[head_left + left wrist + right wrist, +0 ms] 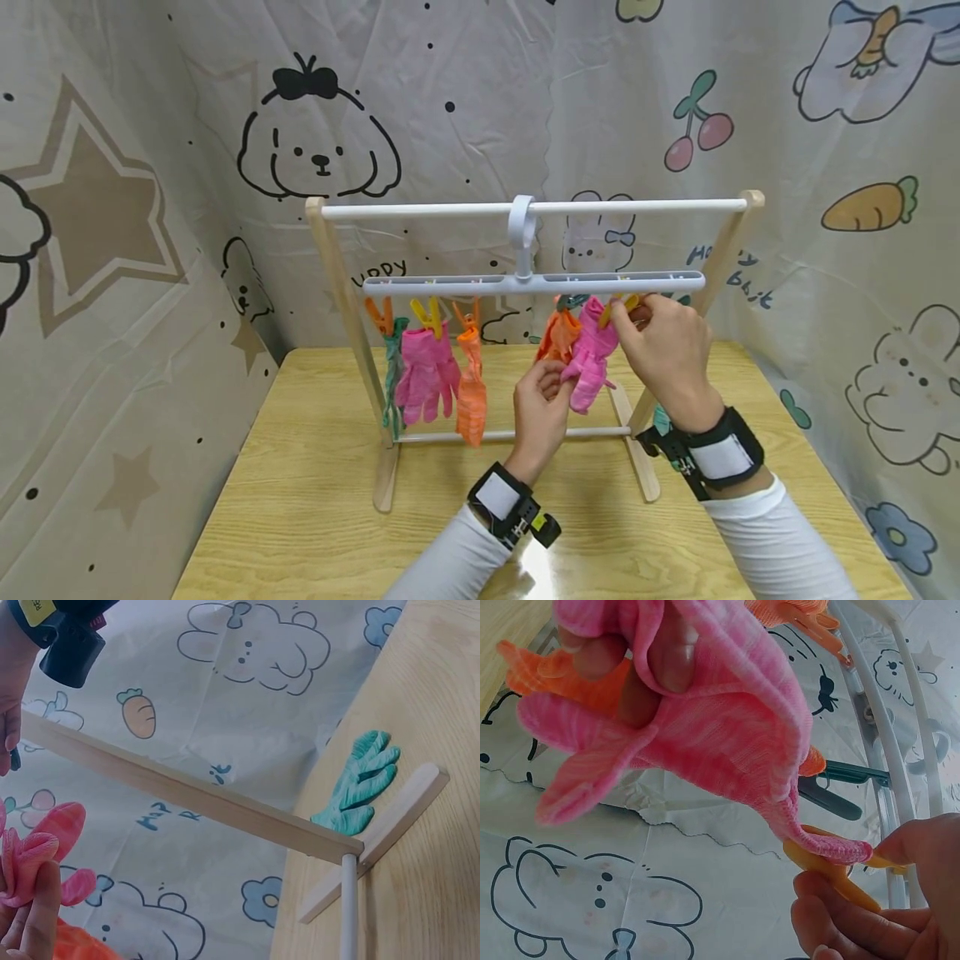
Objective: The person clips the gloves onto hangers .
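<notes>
My right hand (672, 358) pinches a yellow clothespin (829, 874) under the right end of a pale hanger (450, 287). The cuff edge of a pink glove (592, 354) sits at the clothespin's jaws. With its fingertips, my left hand (542, 421) pinches the lower part of that glove, the glove's fingers sticking out around mine. Just left of it an orange glove (558, 335) hangs from a dark green clothespin (847, 774). Toward the hanger's left end hang a green glove (393, 375), another pink glove (427, 375) and an orange one (471, 392).
The hanger hooks over the white top bar (420, 211) of a wooden-legged rack (348, 325) on a wood-grain table (300, 500). A teal glove (358, 787) lies on the table beside the rack's right foot (409, 802). Patterned cloth (465, 100) surrounds the table's back and sides.
</notes>
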`<action>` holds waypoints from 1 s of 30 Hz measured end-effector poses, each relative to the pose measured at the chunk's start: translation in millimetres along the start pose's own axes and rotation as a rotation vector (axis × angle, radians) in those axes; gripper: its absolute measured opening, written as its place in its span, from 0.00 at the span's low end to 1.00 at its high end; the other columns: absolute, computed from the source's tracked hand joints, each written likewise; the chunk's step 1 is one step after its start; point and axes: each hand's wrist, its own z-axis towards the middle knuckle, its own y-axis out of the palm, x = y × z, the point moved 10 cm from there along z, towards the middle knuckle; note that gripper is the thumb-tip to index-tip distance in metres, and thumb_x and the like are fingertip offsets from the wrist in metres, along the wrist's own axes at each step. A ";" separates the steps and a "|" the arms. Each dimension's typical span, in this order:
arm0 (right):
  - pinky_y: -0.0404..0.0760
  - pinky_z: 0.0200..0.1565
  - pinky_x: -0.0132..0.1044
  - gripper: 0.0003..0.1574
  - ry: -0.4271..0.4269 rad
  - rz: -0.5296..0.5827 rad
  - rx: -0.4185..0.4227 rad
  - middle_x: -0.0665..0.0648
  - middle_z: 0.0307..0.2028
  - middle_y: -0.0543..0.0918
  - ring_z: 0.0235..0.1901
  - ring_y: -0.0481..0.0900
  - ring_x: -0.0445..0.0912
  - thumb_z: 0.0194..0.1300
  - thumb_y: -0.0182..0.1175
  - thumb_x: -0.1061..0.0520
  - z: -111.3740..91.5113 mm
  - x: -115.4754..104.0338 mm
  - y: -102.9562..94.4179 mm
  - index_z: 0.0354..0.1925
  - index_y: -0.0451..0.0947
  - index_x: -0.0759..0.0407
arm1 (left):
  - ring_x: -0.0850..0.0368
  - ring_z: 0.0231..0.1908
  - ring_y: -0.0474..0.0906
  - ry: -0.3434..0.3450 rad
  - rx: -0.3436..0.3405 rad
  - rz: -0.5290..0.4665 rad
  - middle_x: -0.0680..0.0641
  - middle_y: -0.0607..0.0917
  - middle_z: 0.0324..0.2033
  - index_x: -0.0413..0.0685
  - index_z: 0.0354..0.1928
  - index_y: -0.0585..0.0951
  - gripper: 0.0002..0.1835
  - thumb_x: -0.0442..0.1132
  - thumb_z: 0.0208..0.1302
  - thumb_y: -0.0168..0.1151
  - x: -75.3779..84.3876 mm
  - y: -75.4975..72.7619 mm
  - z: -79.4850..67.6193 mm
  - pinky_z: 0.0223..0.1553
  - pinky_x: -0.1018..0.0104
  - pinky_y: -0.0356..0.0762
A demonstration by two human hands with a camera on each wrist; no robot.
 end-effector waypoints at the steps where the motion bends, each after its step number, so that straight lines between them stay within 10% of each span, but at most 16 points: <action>1: 0.62 0.16 0.34 0.16 0.000 0.002 0.002 0.64 0.23 0.88 0.15 0.78 0.53 0.68 0.62 0.53 -0.1 0.1 -0.1 0.32 0.84 0.66 | 0.61 0.35 0.84 -0.004 0.000 -0.004 0.37 0.89 0.37 0.36 0.42 0.83 0.06 0.27 0.64 0.65 -0.6 -0.1 -0.4 0.39 0.74 0.82; 30: 0.63 0.18 0.31 0.19 -0.004 0.027 0.053 0.63 0.24 0.88 0.20 0.84 0.56 0.67 0.64 0.48 -3.0 6.9 -0.8 0.33 0.85 0.64 | 0.47 0.36 0.86 -0.075 -0.036 -0.043 0.32 0.89 0.41 0.31 0.50 0.84 0.13 0.26 0.63 0.65 -15.6 1.7 -19.1 0.32 0.80 0.78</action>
